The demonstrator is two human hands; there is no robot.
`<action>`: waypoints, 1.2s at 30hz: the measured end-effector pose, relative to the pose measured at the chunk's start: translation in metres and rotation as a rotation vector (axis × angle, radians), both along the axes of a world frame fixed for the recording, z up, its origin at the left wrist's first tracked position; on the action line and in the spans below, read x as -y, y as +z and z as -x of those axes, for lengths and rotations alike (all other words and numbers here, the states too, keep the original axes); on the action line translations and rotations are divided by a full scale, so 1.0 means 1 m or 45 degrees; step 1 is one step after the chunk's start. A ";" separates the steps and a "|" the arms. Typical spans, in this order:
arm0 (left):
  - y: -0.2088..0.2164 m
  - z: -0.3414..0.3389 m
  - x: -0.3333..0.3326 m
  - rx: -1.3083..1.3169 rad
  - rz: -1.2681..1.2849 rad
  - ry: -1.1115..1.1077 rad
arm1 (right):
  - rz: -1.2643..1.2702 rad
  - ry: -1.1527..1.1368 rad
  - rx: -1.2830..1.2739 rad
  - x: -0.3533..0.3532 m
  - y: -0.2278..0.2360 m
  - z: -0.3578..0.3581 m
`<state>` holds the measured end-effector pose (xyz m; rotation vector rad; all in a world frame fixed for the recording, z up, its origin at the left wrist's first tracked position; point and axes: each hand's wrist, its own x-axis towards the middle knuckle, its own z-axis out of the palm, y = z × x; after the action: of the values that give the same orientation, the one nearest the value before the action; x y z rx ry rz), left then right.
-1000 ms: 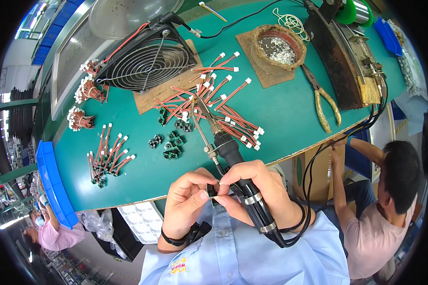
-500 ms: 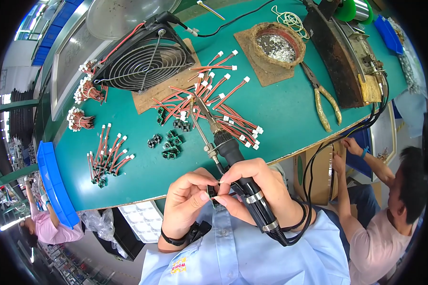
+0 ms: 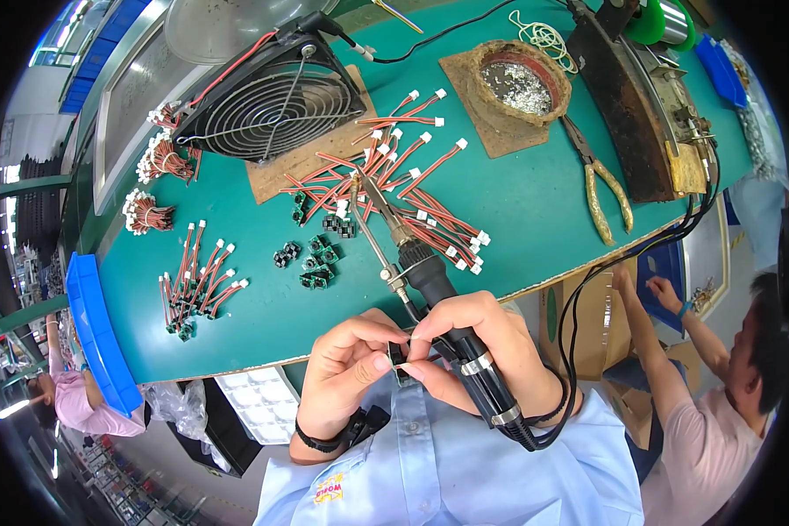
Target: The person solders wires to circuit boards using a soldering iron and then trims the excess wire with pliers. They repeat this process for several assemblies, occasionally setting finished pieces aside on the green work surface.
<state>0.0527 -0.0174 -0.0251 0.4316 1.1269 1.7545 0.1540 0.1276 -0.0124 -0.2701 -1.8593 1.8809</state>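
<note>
Just past the bench's near edge, my left hand pinches a small circuit board with a black part on it. My right hand carries a black soldering iron with a thin metal tube clamped alongside. Its thumb and forefinger also close on the board from the right. The iron's tip points away from me over a heap of red-and-black wire leads with white connectors. Left of the tip lie several loose green-and-black boards. Farther left is a group of boards with leads attached.
A black fan stands at the far left of the green bench. Bundled leads and a blue tray lie left. Pliers, a bowl of solder scraps and a solder spool sit right. A co-worker is at right.
My hands and the soldering iron keep nearly the same pose. The view has shifted slightly. The co-worker at right has moved their arms.
</note>
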 end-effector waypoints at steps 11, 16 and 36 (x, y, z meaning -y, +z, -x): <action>-0.002 0.001 0.002 0.005 0.008 -0.009 | -0.015 -0.004 0.002 0.000 0.002 0.000; 0.000 0.000 0.002 0.011 0.020 -0.013 | -0.010 -0.011 0.003 0.000 0.001 -0.002; 0.016 0.001 0.000 -0.230 0.161 0.042 | -0.373 -0.031 0.067 -0.003 0.000 -0.002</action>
<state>0.0516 -0.0178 -0.0095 0.5043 1.3722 1.6871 0.1561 0.1310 -0.0127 -0.2435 -2.1242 1.5718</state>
